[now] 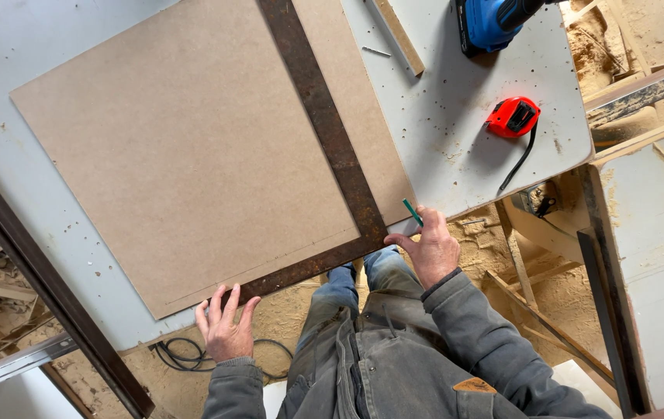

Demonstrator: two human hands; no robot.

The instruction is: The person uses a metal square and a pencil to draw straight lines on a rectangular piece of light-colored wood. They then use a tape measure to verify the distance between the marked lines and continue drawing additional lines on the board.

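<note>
Your left hand point(224, 329) lies with fingers spread flat on the rusty steel square point(330, 136); your right hand's point(430, 247) fingers grip a green pencil point(413, 212) beside its corner.

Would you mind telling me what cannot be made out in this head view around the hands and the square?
- Blue power tool: cut off by the top edge.
- Steel square: its long arm runs out of frame at the top.
- Green pencil: its lower end is hidden in the right hand.
- Pencil line on the board: too faint to tell.
- Left hand: covers the square's short end.
</note>
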